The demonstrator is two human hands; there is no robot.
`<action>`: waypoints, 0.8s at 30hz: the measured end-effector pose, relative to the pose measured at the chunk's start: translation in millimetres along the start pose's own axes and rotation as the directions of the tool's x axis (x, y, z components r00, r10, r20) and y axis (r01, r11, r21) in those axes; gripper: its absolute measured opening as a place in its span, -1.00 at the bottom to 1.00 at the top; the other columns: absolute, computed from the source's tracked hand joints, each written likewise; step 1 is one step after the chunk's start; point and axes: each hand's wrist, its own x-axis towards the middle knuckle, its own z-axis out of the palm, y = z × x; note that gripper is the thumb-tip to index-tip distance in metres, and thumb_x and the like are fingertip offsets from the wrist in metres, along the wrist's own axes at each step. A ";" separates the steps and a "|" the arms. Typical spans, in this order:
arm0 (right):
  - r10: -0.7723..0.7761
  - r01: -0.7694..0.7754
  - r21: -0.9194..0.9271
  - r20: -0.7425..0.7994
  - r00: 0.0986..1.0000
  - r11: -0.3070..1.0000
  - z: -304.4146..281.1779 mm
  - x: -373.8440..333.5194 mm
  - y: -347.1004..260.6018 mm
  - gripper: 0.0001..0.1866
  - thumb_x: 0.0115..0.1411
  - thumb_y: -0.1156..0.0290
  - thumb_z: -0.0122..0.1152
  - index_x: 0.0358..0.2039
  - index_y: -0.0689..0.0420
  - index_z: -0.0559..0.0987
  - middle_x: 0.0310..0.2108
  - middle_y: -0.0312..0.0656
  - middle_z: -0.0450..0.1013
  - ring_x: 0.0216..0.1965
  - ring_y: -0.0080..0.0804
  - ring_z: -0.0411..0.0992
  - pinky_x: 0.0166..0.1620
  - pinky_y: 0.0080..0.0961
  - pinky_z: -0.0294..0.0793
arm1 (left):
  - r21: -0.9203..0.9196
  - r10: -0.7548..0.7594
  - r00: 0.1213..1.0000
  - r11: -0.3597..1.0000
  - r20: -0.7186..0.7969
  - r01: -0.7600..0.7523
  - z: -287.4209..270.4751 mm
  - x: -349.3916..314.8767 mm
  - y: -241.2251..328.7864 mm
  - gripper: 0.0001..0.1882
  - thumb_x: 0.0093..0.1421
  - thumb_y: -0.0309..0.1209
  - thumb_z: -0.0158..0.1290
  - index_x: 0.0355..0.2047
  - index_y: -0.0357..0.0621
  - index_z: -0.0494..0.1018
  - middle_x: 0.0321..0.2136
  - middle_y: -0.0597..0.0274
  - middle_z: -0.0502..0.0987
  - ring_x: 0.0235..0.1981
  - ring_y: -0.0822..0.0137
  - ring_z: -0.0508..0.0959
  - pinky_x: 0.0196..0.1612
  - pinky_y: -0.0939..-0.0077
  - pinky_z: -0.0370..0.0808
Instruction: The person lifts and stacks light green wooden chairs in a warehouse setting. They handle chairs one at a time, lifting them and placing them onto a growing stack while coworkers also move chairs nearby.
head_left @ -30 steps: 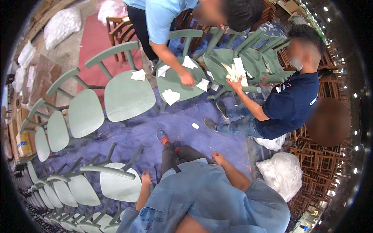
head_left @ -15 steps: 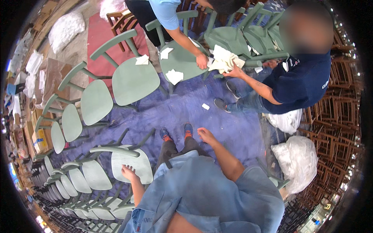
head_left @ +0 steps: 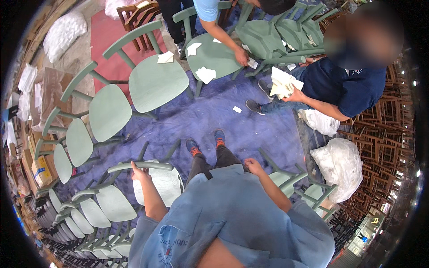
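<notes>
My left hand [head_left: 140, 172] is closed round the curved backrest of a pale green chair [head_left: 158, 190] just left of my legs. Its seat shows beyond and below the rail. To the right of my legs, my right hand [head_left: 254, 166] hangs with its fingers curled in and nothing visible in it. Nearest to it is another green chair [head_left: 279, 179], partly hidden behind my forearm. Ahead, a co-worker in light blue has a hand [head_left: 241, 57] at the front of a green seat [head_left: 217, 64] with white cloth pieces on it. Another person in navy holds a stack of white cloths [head_left: 284, 83].
Green chairs [head_left: 109, 111] curve along the left, and more stand in rows at lower left. A blue sheet [head_left: 214, 105] covers the floor, with a small white piece [head_left: 237, 109] on it. White bags [head_left: 338, 167] and stacked brown chair frames [head_left: 380, 143] line the right.
My left hand has reached the chair's backrest and closed on it. My right hand has come down and right. The person in navy has drawn the cloths away from the seat toward the right.
</notes>
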 end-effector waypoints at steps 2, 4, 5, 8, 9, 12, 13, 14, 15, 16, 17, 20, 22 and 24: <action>0.025 -0.025 -0.007 -0.008 1.000 1.000 5.6 -9.0 -4.7 -0.68 0.32 0.26 0.19 0.01 0.12 0.62 -0.16 -0.21 0.61 -0.11 -0.44 0.55 0.02 -0.46 0.51 | -0.068 -0.221 0.948 0.968 0.228 0.242 -10.5 18.5 -0.2 -0.26 0.17 0.33 0.16 0.02 -0.05 0.37 -0.03 0.09 0.47 -0.22 0.16 0.57 -0.35 0.34 0.50; 0.066 -0.067 -0.042 -0.029 0.997 0.997 9.9 -15.3 -7.7 -0.68 0.32 0.28 0.19 0.01 0.14 0.62 -0.15 -0.21 0.61 -0.11 -0.45 0.55 0.02 -0.47 0.51 | -0.100 -0.202 0.925 0.964 0.320 0.245 -9.2 30.5 -9.9 -0.28 0.19 0.34 0.09 0.00 -0.03 0.39 -0.18 0.15 0.51 -0.27 0.21 0.57 -0.35 0.40 0.46; 0.072 -0.072 -0.034 -0.024 0.997 0.997 11.8 -16.9 -8.5 -0.68 0.32 0.28 0.18 0.01 0.14 0.62 -0.15 -0.21 0.61 -0.10 -0.44 0.54 0.02 -0.46 0.51 | -0.114 -0.210 0.922 0.959 0.325 0.258 -9.2 34.9 -13.2 -0.29 0.20 0.33 0.08 0.00 -0.04 0.38 -0.21 0.16 0.51 -0.27 0.22 0.57 -0.34 0.41 0.46; 0.067 -0.067 -0.037 -0.007 0.998 0.997 17.9 -16.0 -9.1 -0.68 0.32 0.29 0.18 0.02 0.13 0.62 -0.13 -0.21 0.61 -0.08 -0.43 0.54 0.04 -0.44 0.50 | -0.165 -0.125 0.954 0.971 0.271 0.174 -1.9 37.5 -25.4 -0.29 0.21 0.31 0.06 -0.01 -0.08 0.36 -0.29 0.16 0.45 -0.32 0.20 0.53 -0.29 0.29 0.48; 0.055 -0.055 -0.047 -0.007 0.998 0.997 20.6 -13.8 -9.7 -0.67 0.32 0.28 0.18 0.03 0.13 0.62 -0.13 -0.20 0.61 -0.08 -0.44 0.53 0.04 -0.43 0.50 | -0.180 -0.078 0.967 0.976 0.241 0.123 1.6 35.8 -28.8 -0.29 0.20 0.30 0.05 -0.02 -0.10 0.35 -0.31 0.16 0.43 -0.34 0.18 0.51 -0.26 0.23 0.50; 0.037 -0.037 0.090 -0.006 0.999 0.995 29.4 -0.2 -19.5 -0.59 0.32 0.13 0.20 0.06 0.12 0.62 -0.05 -0.07 0.61 0.01 -0.24 0.55 0.11 -0.32 0.48 | -0.203 -0.044 0.977 0.975 0.207 0.087 7.9 29.4 -31.6 -0.34 0.23 0.24 0.05 -0.06 -0.13 0.34 -0.36 0.17 0.34 -0.36 0.20 0.43 -0.23 0.19 0.50; 0.084 -0.083 0.159 0.001 0.996 0.984 31.4 5.0 -25.4 -0.54 0.32 0.06 0.20 0.07 0.11 0.63 -0.01 -0.01 0.62 0.04 -0.15 0.56 0.14 -0.27 0.47 | -0.207 -0.053 0.975 0.973 0.215 0.099 8.9 26.8 -32.3 -0.35 0.23 0.23 0.05 -0.06 -0.13 0.33 -0.35 0.17 0.34 -0.36 0.21 0.43 -0.22 0.20 0.51; 0.017 -0.016 0.092 -0.013 1.000 0.996 32.2 13.6 -34.6 -0.54 0.33 0.06 0.20 0.07 0.12 0.62 -0.01 -0.02 0.62 0.04 -0.16 0.56 0.14 -0.28 0.47 | -0.215 -0.056 0.975 0.971 0.216 0.103 8.5 25.3 -31.1 -0.35 0.23 0.22 0.06 -0.06 -0.13 0.33 -0.35 0.17 0.33 -0.36 0.21 0.42 -0.22 0.20 0.51; 0.001 0.000 0.022 -0.018 1.000 1.000 33.5 23.8 -46.5 -0.53 0.33 0.06 0.20 0.07 0.13 0.62 -0.01 -0.02 0.62 0.04 -0.17 0.56 0.14 -0.29 0.47 | -0.199 -0.072 0.983 0.974 0.166 0.105 9.0 24.3 -30.0 -0.29 0.28 0.16 0.04 0.14 -0.20 0.28 -0.30 0.13 0.36 -0.36 0.25 0.45 -0.26 0.28 0.51; -0.001 0.001 -0.031 -0.024 1.000 1.000 36.2 31.9 -58.7 -0.53 0.34 0.05 0.20 0.07 0.14 0.62 -0.01 -0.03 0.62 0.04 -0.18 0.56 0.14 -0.30 0.47 | -0.192 -0.052 0.985 0.978 0.162 0.083 9.5 23.7 -28.7 -0.19 0.26 0.19 0.05 0.27 -0.17 0.24 -0.20 0.05 0.38 -0.30 0.15 0.48 -0.19 0.16 0.52; -0.009 0.009 -0.040 0.007 1.000 0.999 38.4 41.0 -73.1 -0.53 0.34 0.05 0.20 0.08 0.14 0.62 -0.01 -0.03 0.62 0.03 -0.19 0.56 0.14 -0.31 0.47 | -0.164 -0.069 0.985 0.982 0.156 0.095 8.9 23.2 -27.0 -0.17 0.25 0.21 0.05 0.32 -0.11 0.21 -0.15 0.01 0.38 -0.27 0.10 0.49 -0.16 0.08 0.51; -0.061 0.065 -0.073 0.060 0.996 0.995 41.9 102.6 -140.4 -0.53 0.35 0.06 0.21 0.08 0.15 0.61 0.00 -0.03 0.62 0.03 -0.20 0.57 0.14 -0.32 0.47 | -0.143 -0.159 0.982 0.975 0.102 0.173 14.6 23.2 -25.2 -0.17 0.20 0.29 0.04 0.22 -0.09 0.20 -0.21 0.11 0.37 -0.24 0.06 0.47 -0.19 0.09 0.48; -0.153 0.165 -0.106 0.117 0.981 0.981 45.2 154.3 -188.9 -0.53 0.34 0.08 0.22 0.10 0.15 0.60 0.02 -0.02 0.61 0.06 -0.20 0.56 0.15 -0.31 0.48 | -0.187 -0.151 0.986 0.969 0.064 0.161 17.7 21.5 -25.9 -0.15 0.20 0.30 0.03 0.28 -0.01 0.18 -0.10 0.09 0.37 -0.22 0.03 0.49 -0.24 0.02 0.45; -0.260 0.280 -0.209 0.119 0.958 0.937 48.9 218.7 -245.0 -0.54 0.33 0.14 0.23 0.12 0.15 0.59 0.04 0.01 0.61 0.10 -0.15 0.56 0.17 -0.28 0.48 | -0.164 -0.154 0.988 0.975 -0.026 0.148 21.5 18.5 -26.9 -0.20 0.23 0.27 0.03 0.27 0.02 0.21 -0.11 0.07 0.41 -0.25 0.05 0.51 -0.26 0.06 0.46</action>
